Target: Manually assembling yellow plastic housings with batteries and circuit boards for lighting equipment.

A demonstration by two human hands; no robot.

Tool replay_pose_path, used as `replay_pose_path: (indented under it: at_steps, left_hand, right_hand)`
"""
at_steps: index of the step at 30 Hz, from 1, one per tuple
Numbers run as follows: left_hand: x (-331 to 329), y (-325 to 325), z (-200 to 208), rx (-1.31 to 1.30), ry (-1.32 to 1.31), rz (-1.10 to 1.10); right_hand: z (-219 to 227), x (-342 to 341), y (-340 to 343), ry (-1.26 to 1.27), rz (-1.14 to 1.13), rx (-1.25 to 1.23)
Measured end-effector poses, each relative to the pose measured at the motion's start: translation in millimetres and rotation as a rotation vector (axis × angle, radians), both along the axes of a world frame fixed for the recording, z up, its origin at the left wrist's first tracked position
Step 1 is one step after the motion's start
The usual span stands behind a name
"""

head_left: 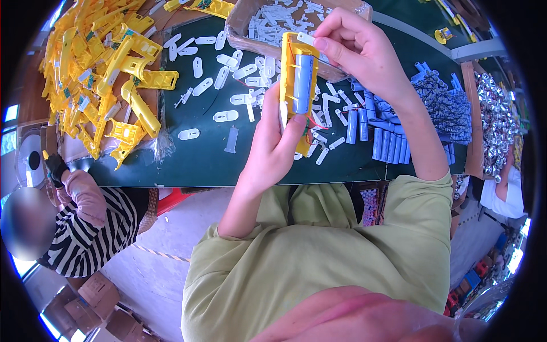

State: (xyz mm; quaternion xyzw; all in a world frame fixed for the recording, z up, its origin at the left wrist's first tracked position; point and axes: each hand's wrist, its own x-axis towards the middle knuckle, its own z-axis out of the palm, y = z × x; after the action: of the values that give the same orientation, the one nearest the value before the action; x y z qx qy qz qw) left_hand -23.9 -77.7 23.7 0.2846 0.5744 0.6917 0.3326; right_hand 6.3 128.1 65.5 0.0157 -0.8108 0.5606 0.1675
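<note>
My left hand (269, 149) is closed around a yellow plastic housing (287, 67) held upright above the table. A blue cylindrical battery (303, 82) lies in the housing's hollow, and the left thumb presses near its lower end. My right hand (367, 57) pinches a small white plastic piece (306, 39) between thumb and fingers at the housing's top end. Whether that piece touches the housing I cannot tell. Thin red wires and a bit of green circuit board (308, 123) show by the housing's lower part.
Yellow housings (122, 74) are heaped at the left of the dark green table (188, 159). White oval pieces (225, 116) lie scattered mid-table, before a box (242, 43) of small white parts. Wired blue batteries (393, 145) pile at right, beside a box of shiny parts (493, 125). Co-workers sit both sides.
</note>
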Motion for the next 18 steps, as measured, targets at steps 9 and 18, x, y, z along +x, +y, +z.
replay_pose_path:
  at_steps: [9, 18]
  left_hand:
    - [0, 6, 0, -0.102, 0.021, 0.047]
    - [-2, 9, 2, -0.184, 0.034, 0.018]
  right_hand:
    - [-27, -10, 5, 0.001, -0.094, 0.088]
    - [-36, -15, 7, -0.065, -0.029, -0.007]
